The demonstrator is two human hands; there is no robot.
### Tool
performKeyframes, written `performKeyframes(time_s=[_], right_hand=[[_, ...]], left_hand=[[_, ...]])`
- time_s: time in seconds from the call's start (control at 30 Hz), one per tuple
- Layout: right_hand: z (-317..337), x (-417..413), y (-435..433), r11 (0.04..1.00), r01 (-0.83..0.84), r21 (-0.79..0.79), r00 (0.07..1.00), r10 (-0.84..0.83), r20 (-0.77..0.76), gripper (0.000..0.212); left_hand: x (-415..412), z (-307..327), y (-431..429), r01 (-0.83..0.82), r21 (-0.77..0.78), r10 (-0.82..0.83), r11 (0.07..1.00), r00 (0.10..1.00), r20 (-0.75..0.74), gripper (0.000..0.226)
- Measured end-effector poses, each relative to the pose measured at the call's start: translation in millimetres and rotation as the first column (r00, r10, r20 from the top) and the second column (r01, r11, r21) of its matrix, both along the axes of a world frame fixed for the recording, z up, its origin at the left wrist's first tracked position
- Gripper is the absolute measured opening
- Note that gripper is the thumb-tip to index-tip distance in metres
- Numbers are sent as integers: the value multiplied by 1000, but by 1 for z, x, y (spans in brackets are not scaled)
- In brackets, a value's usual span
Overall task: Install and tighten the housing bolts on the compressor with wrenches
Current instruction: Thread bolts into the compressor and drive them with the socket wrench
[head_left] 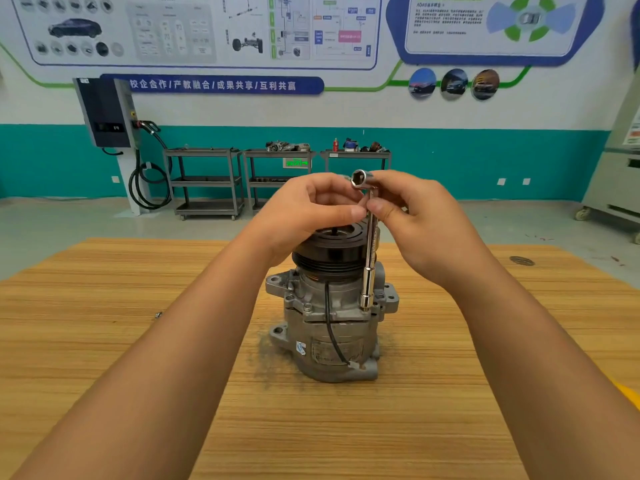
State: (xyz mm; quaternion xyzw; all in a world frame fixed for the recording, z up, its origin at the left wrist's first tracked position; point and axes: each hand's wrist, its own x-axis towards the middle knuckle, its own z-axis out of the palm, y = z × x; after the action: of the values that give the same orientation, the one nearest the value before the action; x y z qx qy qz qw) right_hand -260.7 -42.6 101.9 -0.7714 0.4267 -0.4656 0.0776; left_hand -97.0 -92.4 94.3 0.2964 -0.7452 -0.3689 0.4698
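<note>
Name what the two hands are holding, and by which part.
A socket wrench, standing upright. The left hand and the right hand both pinch its upper end, just below the top socket; its lower end rests on the compressor.

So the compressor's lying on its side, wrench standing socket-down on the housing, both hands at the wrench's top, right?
Not quite. The head view shows the compressor standing upright on the table, pulley on top, not on its side. The rest holds: the wrench stands socket-down on the housing, and the left hand and right hand both hold its top.
</note>
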Motion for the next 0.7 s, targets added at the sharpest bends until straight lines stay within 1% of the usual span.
performKeyframes(time_s=[0.13, 0.23, 0.33, 0.47, 0.57, 0.7], right_hand=[[1, -2, 0, 1000, 23, 17, 1000, -23, -13, 30], [0, -2, -1, 998, 56, 11, 998, -56, 10, 28], [-1, 0, -1, 998, 54, 25, 998, -54, 11, 22], [1, 0, -2, 998, 59, 39, 998, -60, 23, 10], [0, 2, -4, 997, 68, 46, 997, -70, 27, 12], [-3, 2, -7, 995, 77, 55, 994, -81, 72, 14]], left_hand=[[-4, 2, 4, 9, 8, -10, 1000, 997, 71, 33], [-6, 2, 5, -8, 27, 5, 1000, 994, 111, 34], [-8, 1, 7, -19, 34, 14, 999, 991, 136, 32], [-11, 3, 13, -50, 12, 47, 999, 980, 195, 43], [-13, 4, 14, -70, 2, 67, 998, 974, 214, 49], [-14, 3, 14, -82, -12, 82, 997, 972, 221, 50]])
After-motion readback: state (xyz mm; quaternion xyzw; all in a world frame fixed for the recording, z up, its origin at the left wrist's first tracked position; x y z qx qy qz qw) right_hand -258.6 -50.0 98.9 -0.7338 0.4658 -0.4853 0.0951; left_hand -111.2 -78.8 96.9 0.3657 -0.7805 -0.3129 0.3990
